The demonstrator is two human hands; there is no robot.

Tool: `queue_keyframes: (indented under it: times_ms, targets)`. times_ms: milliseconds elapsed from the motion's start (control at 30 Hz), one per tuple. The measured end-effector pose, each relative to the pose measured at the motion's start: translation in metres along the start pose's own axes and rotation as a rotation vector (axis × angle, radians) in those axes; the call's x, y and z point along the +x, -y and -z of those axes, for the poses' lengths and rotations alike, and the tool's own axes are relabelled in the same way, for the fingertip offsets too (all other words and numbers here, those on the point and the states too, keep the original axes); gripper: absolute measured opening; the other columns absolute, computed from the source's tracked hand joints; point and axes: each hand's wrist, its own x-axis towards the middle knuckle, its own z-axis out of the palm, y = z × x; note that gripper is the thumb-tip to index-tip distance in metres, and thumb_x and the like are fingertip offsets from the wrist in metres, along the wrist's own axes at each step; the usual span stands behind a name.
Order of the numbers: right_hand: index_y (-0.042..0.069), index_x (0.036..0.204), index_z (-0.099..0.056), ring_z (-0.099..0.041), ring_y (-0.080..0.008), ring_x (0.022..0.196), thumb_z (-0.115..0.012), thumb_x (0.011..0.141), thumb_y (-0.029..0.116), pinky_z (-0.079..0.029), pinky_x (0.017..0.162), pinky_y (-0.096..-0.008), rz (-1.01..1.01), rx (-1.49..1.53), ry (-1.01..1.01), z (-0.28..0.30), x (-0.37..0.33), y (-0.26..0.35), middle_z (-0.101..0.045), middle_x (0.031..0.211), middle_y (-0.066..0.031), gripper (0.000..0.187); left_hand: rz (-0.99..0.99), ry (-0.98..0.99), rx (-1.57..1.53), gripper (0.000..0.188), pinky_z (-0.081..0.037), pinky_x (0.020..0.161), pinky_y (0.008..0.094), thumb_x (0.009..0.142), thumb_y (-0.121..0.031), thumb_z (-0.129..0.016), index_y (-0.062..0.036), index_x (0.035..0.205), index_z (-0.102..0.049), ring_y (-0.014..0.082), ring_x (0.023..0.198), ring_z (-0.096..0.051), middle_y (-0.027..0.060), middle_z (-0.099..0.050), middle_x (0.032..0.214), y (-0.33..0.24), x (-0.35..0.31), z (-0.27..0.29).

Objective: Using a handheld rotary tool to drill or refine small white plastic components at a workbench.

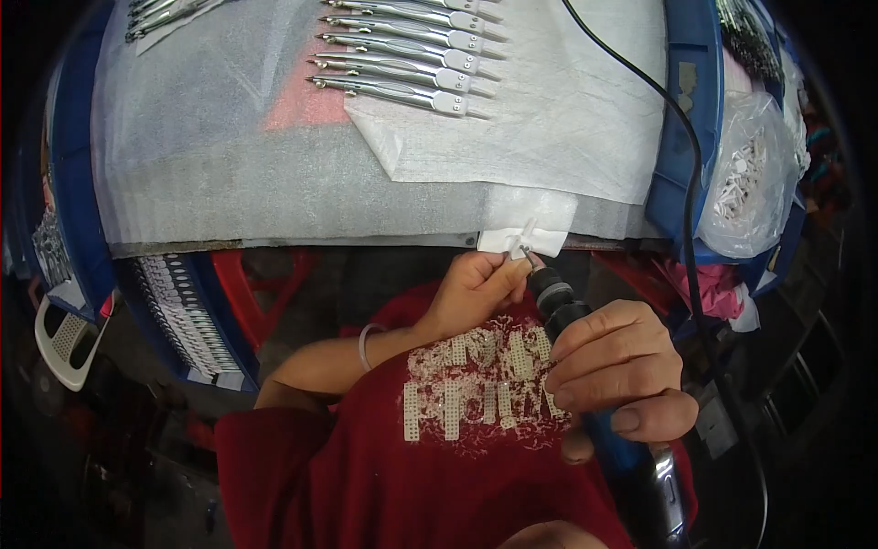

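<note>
My right hand (pixel 617 371) is wrapped around an electric screwdriver (pixel 558 297) with a black nose and a blue body, tilted so its tip points up and to the left. My left hand (pixel 480 288) is closed at the table's front edge, pinching a small whitish part (pixel 519 249) whose shape is mostly hidden by the fingers. The bit of the screwdriver meets that part, or nearly so; I cannot tell which. Beneath it lies a white pad (pixel 551 212) at the table edge. Farther back, several metal drawing compasses (pixel 402 94) lie in a row.
White cloth (pixel 549 137) and grey foam sheet (pixel 210 197) cover the table. Blue bins stand at both sides; one holds a clear bag (pixel 750 174) of small white parts. A black cable (pixel 686 128) runs down the right. Below left sits a crate of metal pieces (pixel 187 320).
</note>
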Motion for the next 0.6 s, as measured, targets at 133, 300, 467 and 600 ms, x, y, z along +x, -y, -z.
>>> queue_keyframes:
  times_ms: [133, 300, 467, 600]
  targets:
    - [0.007, 0.091, -0.045, -0.066, -0.0215, 0.061, -0.079, 0.075, 0.014, -0.056, 0.057, -0.0325, -0.05, -0.102, 0.079, 0.002, 0.006, 0.003, -0.065, 0.075, -0.012, 0.038, 0.013, -0.035, 0.018, 0.024, -0.035, 0.051, 0.0168, 0.1, -0.018, -0.05, -0.0007, 0.105, -0.066, 0.0017, 0.057, -0.043, -0.004, -0.054, 0.067, -0.006, -0.002, -0.003]
    - [0.01, 0.088, -0.039, -0.066, -0.0178, 0.059, -0.077, 0.08, 0.02, -0.056, 0.055, -0.0286, -0.067, -0.162, 0.155, 0.003, 0.007, -0.001, -0.066, 0.076, -0.0091, 0.04, -0.087, -0.05, 0.06, 0.025, -0.036, 0.053, 0.0184, 0.099, -0.017, -0.05, 0.0006, 0.102, -0.067, 0.0029, 0.058, -0.044, -0.0036, -0.054, 0.066, 0.0, -0.001, -0.003]
    - [0.01, 0.086, -0.039, -0.066, -0.0179, 0.059, -0.077, 0.08, 0.02, -0.055, 0.052, -0.027, -0.019, -0.125, 0.098, 0.001, 0.009, -0.009, -0.066, 0.075, -0.0091, 0.04, -0.027, -0.109, 0.085, 0.023, -0.037, 0.053, 0.0196, 0.098, -0.014, -0.051, 0.0021, 0.095, -0.068, 0.0032, 0.058, -0.045, -0.0032, -0.054, 0.063, -0.01, -0.003, -0.009]
    - [0.01, 0.086, -0.039, -0.065, -0.0175, 0.058, -0.077, 0.08, 0.02, -0.055, 0.051, -0.027, -0.056, -0.106, 0.119, 0.003, 0.013, -0.009, -0.065, 0.075, -0.0091, 0.039, -0.034, -0.133, 0.05, 0.023, -0.037, 0.053, 0.02, 0.098, -0.014, -0.052, 0.0019, 0.089, -0.066, 0.0029, 0.059, -0.045, -0.0033, -0.054, 0.063, -0.006, -0.003, -0.009]
